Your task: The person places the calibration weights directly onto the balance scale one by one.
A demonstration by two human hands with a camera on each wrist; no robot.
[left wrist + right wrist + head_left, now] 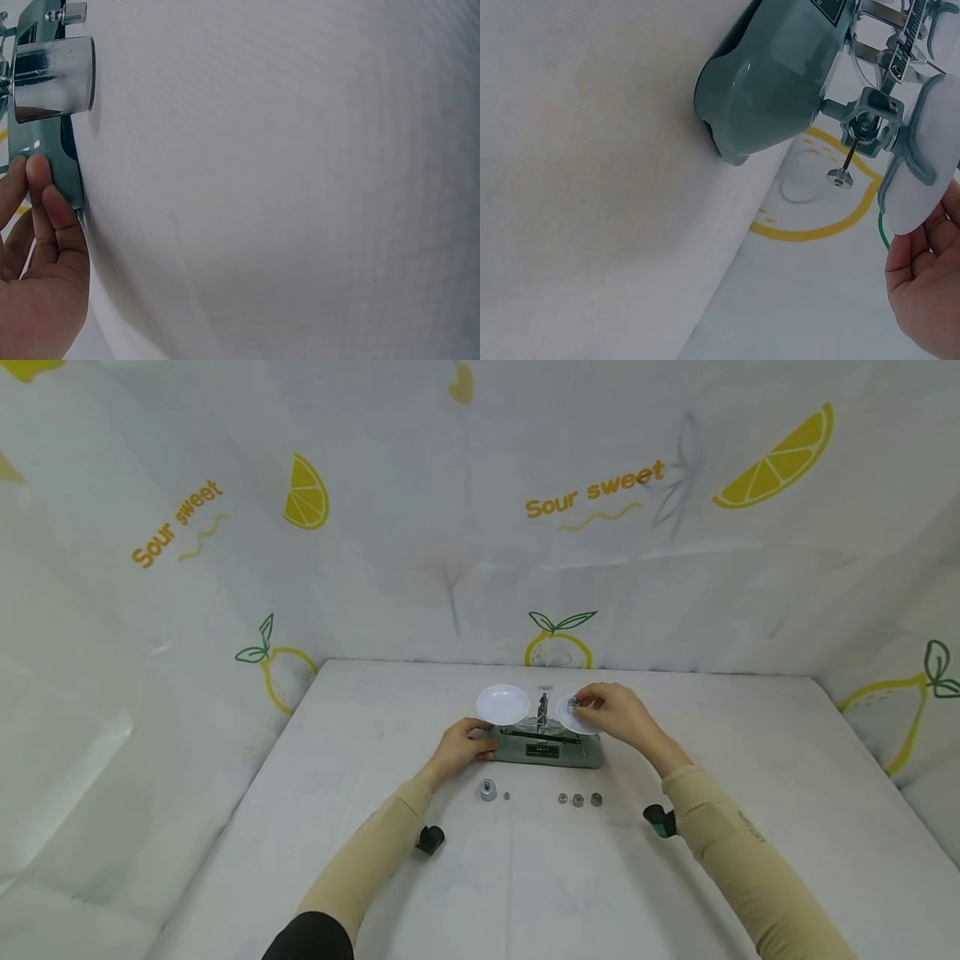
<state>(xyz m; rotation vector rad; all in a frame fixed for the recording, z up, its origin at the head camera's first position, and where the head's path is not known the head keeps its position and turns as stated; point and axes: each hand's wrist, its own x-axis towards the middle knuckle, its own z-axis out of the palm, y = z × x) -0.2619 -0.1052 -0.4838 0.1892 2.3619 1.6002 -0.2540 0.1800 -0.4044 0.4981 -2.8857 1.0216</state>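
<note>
Your table (517,885) is white, with a faint crease running toward you near its middle. White sheeting (420,577) rises behind it and along both sides, wrinkled in places and printed with lemons (558,653), yellow slices (780,464) and orange "Sour sweet" lettering (551,505). The green scale (543,750) stands toward the table's far edge. Your hands are apart: your left hand (457,745) grips the scale's left end, below the left pan (503,705); your right hand (618,714) pinches a metal weight (573,702) at the right pan (572,720); I can't tell whether weight and pan touch. Nearer you, a large weight (487,790) sits just beside a tiny weight (507,796), with three weights (577,801) in a row to their right.
</note>
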